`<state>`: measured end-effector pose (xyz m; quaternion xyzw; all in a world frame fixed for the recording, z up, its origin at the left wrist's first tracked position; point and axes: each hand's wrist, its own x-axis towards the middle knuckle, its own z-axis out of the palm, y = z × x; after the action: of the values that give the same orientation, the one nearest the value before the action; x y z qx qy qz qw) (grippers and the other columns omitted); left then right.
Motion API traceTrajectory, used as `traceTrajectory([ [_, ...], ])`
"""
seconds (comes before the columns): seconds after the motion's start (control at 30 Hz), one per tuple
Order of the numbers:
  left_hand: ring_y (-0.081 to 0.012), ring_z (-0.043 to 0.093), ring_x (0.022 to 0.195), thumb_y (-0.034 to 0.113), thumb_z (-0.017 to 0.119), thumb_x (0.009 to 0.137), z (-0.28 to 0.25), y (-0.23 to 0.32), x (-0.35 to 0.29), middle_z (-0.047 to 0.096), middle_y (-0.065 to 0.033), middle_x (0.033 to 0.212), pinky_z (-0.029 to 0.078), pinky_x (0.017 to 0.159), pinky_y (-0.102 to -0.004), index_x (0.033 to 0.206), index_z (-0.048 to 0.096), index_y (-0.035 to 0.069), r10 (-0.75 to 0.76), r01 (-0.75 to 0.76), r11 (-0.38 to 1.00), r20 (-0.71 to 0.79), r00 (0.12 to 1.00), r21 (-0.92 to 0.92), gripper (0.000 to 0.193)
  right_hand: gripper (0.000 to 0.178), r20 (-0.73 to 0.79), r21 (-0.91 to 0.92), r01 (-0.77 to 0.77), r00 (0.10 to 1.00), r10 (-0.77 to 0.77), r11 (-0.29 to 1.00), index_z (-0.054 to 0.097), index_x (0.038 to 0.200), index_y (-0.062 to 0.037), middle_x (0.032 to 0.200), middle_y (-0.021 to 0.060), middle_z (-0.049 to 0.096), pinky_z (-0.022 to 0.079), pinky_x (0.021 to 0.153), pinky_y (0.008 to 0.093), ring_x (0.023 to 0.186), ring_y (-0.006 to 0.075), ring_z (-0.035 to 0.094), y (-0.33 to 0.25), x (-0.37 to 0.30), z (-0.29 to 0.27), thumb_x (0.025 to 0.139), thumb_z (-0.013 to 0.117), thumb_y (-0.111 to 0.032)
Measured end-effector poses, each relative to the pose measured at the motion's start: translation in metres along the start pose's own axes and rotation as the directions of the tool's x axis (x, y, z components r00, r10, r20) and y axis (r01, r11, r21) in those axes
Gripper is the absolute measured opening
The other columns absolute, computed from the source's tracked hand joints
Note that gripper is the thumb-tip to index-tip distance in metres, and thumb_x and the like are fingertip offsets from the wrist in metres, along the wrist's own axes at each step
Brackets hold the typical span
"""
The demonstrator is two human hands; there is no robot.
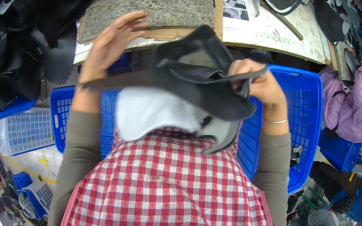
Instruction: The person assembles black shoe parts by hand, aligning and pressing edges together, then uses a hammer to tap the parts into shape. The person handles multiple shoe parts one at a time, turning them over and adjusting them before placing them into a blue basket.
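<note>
In the head view, your right hand [259,83] is closed around the edge of the black pieces [184,88], above your checked apron [171,189]; a white piece [151,111] hangs beneath them; your left hand [110,44] is wide, fingers extended, near the speckled slab [158,7].

Black pieces [180,86] with a white face [149,113] — red-and-white checked apron [171,189] — olive sleeves [84,139], blue baskets [300,115]
</note>
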<state>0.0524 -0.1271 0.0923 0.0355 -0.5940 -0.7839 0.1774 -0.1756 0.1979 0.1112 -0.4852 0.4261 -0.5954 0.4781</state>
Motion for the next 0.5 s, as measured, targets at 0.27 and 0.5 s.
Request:
traceTrajectory([
  [0.27, -0.0204, 0.064, 0.112, 0.031, 0.093, 0.073, 0.072, 0.065, -0.003, 0.067, -0.0112, 0.126, 0.054, 0.089, -0.0339, 0.139, 0.062, 0.004, -0.429, 0.161, 0.82, 0.403, 0.808, 0.55, 0.078, 0.03, 0.101, -0.151, -0.403, 0.902, 0.42, 0.902, 0.068, 0.108, 0.0001, 0.099, -0.0021, 0.063, 0.052, 0.079, 0.029, 0.092, 0.0085, 0.058, -0.005, 0.009, -0.006, 0.087, 0.085, -0.011],
  [0.5, -0.0367, 0.067, 0.094, 0.004, 0.076, 0.082, 0.11, 0.013, 0.01, 0.066, -0.0148, 0.097, 0.055, 0.081, -0.0411, 0.111, 0.066, 0.002, -0.101, -0.383, 0.564, 0.521, 0.848, 0.732, 0.031, 0.046, 0.03, -0.76, -0.173, 0.953, 0.3, 0.626, 0.064, 0.114, 0.0009, 0.102, 0.0166, 0.066, 0.054, 0.082, 0.0379, 0.092, 0.0338, 0.066, -0.044, 0.027, 0.025, 0.077, 0.087, -0.014],
])
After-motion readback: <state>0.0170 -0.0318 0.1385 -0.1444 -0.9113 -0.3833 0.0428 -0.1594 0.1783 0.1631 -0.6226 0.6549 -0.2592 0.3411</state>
